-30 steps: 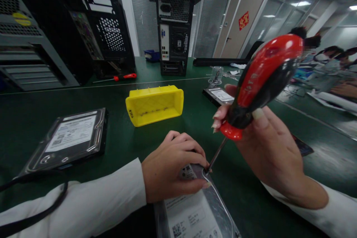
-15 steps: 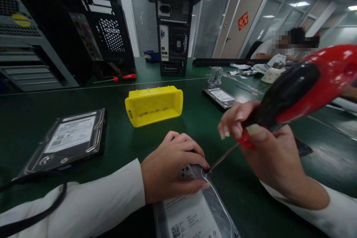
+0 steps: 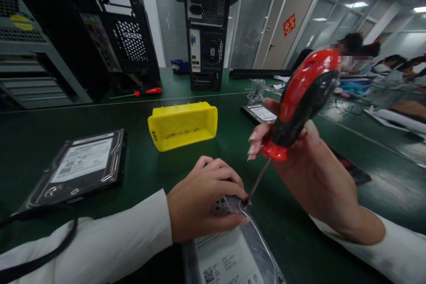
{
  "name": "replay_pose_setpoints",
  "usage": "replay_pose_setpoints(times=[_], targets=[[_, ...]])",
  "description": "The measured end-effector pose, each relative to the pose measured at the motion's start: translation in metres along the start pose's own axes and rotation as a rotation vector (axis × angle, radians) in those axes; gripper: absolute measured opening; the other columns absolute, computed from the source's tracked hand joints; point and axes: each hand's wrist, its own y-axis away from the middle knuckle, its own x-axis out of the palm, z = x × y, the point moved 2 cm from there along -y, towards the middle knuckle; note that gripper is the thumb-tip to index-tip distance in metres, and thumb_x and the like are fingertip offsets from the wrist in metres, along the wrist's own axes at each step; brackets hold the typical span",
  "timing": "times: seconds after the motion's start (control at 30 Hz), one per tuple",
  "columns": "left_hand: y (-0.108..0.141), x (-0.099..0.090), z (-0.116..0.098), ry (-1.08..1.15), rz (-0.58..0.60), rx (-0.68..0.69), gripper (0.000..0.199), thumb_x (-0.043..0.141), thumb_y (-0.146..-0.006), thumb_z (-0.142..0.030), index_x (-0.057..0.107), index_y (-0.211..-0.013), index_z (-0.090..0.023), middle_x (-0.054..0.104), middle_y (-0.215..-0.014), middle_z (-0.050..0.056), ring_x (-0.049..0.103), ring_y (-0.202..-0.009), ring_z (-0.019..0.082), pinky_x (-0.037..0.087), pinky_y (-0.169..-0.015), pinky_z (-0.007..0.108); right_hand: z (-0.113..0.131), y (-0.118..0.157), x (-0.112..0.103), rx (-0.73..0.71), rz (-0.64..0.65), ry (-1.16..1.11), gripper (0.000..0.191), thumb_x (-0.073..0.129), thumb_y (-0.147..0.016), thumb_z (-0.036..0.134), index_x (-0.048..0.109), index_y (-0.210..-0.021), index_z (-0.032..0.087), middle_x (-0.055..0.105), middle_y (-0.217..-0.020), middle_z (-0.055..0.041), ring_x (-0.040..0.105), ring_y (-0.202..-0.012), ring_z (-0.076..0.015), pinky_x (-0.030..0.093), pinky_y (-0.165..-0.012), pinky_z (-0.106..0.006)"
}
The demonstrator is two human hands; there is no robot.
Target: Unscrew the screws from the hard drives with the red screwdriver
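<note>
My left hand [image 3: 208, 202] is wrapped over the upper end of a hard drive [image 3: 229, 255], which lies label-up on the green table at the bottom of the view. In my right hand [image 3: 313, 177] is a red and black screwdriver [image 3: 301, 97], its handle tilted up and to the right. The shaft runs down to the drive's far corner, where the tip touches beside my left fingertips. Whether a screw sits under the tip is too small to tell.
A yellow bin [image 3: 183, 126] with small screws stands ahead. Another hard drive [image 3: 81, 164] lies at left, a third [image 3: 259, 113] behind my right hand. Computer cases [image 3: 206, 40] stand at the back, near a second screwdriver [image 3: 146, 92]. People [image 3: 356, 55] sit at far right.
The screwdriver handle has swung left and more upright, and my right hand has shifted and loosened around it. The tip stays at the drive's corner. My left hand has hardly moved.
</note>
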Motion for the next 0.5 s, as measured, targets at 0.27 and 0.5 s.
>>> replay_pose_setpoints(times=[0.27,0.5], targets=[[0.0,0.0003,0.0012,-0.012,0.004,0.009,0.018,0.069,-0.074,-0.034,0.065,-0.089,-0.025,0.061,-0.095,-0.003,0.05,-0.094,0.018,0.022,-0.081,0.033,-0.0016,0.002,-0.0009,-0.055,-0.035,0.089,0.021,0.054,-0.086,0.026,0.056,-0.107,0.026,0.063,-0.084,0.0018,0.059,-0.081,-0.0095,0.048,-0.077,-0.022],[-0.0002,0.0008,0.0014,-0.021,0.01,0.023,0.019,0.068,-0.075,-0.035,0.064,-0.091,-0.025,0.061,-0.096,-0.003,0.049,-0.095,0.018,0.022,-0.08,0.033,-0.0019,0.0027,-0.0049,-0.125,-0.012,0.143,0.017,0.065,-0.078,0.029,0.06,-0.092,0.021,0.058,-0.076,0.0015,0.056,-0.074,-0.0108,0.047,-0.071,-0.026]])
